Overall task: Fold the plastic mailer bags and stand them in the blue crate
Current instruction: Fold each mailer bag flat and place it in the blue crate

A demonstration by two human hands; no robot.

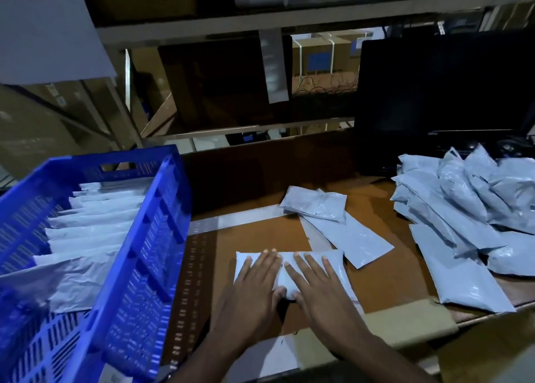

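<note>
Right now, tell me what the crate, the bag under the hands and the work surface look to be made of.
Blue crate: rigid moulded plastic, by its slotted walls and cut handle.
Bag pressed flat by the left hand and right hand: thin grey plastic film, slightly glossy and creased.
Work surface: probably brown cardboard, matte; a pale tape strip crosses it.

Near half of folded mailer [289,269] covered by hands [289,293]. Left of it, blue crate [139,238] cut by left and bottom edges. Right of it, mailer pile [463,209] cut by right edge.
</note>
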